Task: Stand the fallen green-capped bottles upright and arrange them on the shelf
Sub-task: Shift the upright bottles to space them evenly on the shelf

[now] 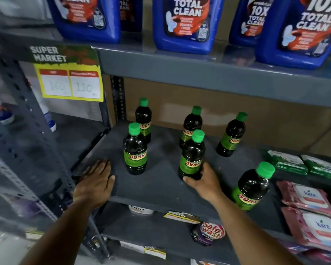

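Note:
Several dark green-capped bottles stand upright on the grey shelf [161, 184]. One [135, 150] is at front left, another [144, 119] behind it. Two more are at the back, one in the middle [191, 123] and one to the right [231, 134]. My right hand [204, 180] grips the base of the front-middle bottle [192, 153], which is upright. A further bottle [253, 186] stands at the front right, beside my right forearm. My left hand [96, 180] lies flat on the shelf's front left corner, fingers spread, holding nothing.
Blue toilet-cleaner jugs [185, 23] fill the shelf above. Green packs [287, 161] and pink wipe packs [310, 197] lie at the right of the same shelf. A yellow price sign [69, 81] hangs at upper left. A purple pouch [208, 233] sits on the shelf below.

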{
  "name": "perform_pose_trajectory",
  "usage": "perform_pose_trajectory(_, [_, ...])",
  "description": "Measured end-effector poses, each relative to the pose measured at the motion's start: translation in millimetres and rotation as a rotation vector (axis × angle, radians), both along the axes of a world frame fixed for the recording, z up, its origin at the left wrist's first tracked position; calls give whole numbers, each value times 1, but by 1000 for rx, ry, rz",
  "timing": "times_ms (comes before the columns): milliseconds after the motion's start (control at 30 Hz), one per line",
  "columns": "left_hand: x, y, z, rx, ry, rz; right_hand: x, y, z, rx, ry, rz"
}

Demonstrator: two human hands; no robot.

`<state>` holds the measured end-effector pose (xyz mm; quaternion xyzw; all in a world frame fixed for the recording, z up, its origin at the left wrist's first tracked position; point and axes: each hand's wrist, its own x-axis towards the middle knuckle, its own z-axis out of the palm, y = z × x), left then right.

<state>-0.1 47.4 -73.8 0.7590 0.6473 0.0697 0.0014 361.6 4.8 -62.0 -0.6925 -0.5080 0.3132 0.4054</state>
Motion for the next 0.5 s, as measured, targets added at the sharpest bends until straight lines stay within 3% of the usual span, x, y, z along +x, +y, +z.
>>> perform_pose_trajectory(500, [-3, 0, -3, -24, -7, -29, -23, -71, 13, 38, -115, 45])
